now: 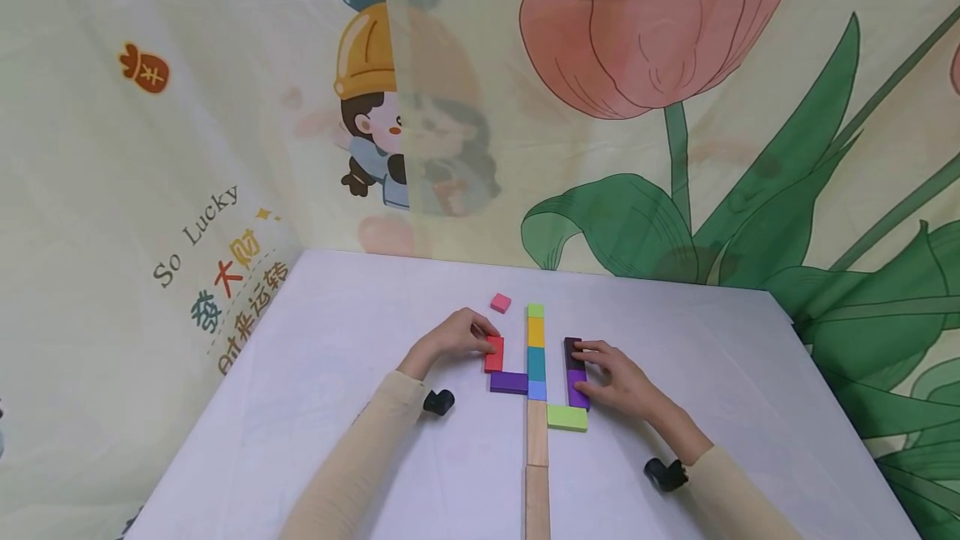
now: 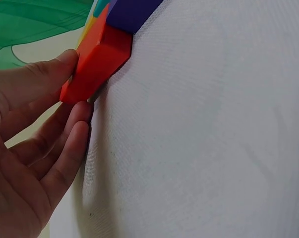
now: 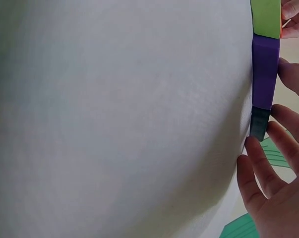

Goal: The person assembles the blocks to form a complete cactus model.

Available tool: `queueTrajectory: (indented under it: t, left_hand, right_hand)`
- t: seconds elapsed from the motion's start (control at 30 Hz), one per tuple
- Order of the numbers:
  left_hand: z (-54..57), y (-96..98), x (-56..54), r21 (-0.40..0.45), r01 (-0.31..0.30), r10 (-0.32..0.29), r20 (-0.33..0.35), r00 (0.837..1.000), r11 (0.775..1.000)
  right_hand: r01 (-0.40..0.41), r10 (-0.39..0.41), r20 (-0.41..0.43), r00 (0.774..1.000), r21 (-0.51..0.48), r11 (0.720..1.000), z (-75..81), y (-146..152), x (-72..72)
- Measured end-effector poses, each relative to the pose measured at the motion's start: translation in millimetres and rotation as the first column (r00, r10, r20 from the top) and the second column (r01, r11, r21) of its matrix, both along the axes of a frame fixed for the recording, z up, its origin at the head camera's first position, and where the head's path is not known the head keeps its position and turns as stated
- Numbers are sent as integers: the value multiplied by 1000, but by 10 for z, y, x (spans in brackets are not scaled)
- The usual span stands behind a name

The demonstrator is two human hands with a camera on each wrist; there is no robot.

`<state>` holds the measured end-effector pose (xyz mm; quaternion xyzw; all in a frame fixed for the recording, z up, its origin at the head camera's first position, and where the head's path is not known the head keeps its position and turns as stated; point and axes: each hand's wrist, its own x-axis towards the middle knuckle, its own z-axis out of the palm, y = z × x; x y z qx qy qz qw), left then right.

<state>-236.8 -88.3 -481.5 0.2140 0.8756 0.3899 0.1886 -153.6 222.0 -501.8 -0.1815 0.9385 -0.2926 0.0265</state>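
My left hand pinches a red block. In the left wrist view its thumb lies along the red block, with fingers bent near the block's end. Below that block lies a dark purple block, sideways against a central column. My right hand touches a black block and a purple block standing end to end. In the right wrist view its fingers are spread and fairly straight, the tips at the black block. A light green block joins the column beneath them.
The column has a small green block, a yellow block, a teal block, a blue block and wooden blocks. A pink block lies apart on the white table. Printed cloth hangs behind.
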Motion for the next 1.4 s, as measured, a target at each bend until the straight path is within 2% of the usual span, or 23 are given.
queueTrajectory:
  t: [0.53,0.6,0.67,0.73,0.87,0.97,1.07,1.13,1.27,1.4]
  left_hand:
    - [-20,16,-5,4,-17,16,17,1000,1000]
    - [-24,21,-15,12,-39,39,2,999,999]
    - [-25,34,-30,27,-92,93,-21,995,995]
    - [-17,65,-56,36,-178,179,-39,983,983]
    - [34,183,-155,34,-365,367,-62,928,930]
    - [58,282,-250,1,-447,446,-69,892,894]
    - [49,350,-318,-36,-487,485,-62,872,872]
    - [27,377,-341,-54,-503,500,-59,864,863]
    - [-25,428,-362,-31,-502,499,-81,863,864]
    - [-58,483,-356,15,-465,463,-113,879,885]
  right_hand:
    - [4,-4,2,1000,-3,1000,-13,13,-3]
    - [4,-4,-2,1000,-8,1000,-11,17,-1]
    - [-1,1,-8,1000,-10,1000,-11,19,0]
    - [-4,4,-9,1000,-10,1000,-14,22,2]
    - [-5,5,4,1000,-11,1000,-13,22,-5]
    - [-5,5,18,1000,-14,1000,-10,19,-16]
    - [-10,11,28,1000,-10,1000,-18,19,-26]
    - [-12,13,35,999,-11,1000,-24,19,-30]
    - [-10,10,33,999,-6,1000,-25,27,-26]
    - [-4,5,36,999,-7,1000,-16,43,-20]
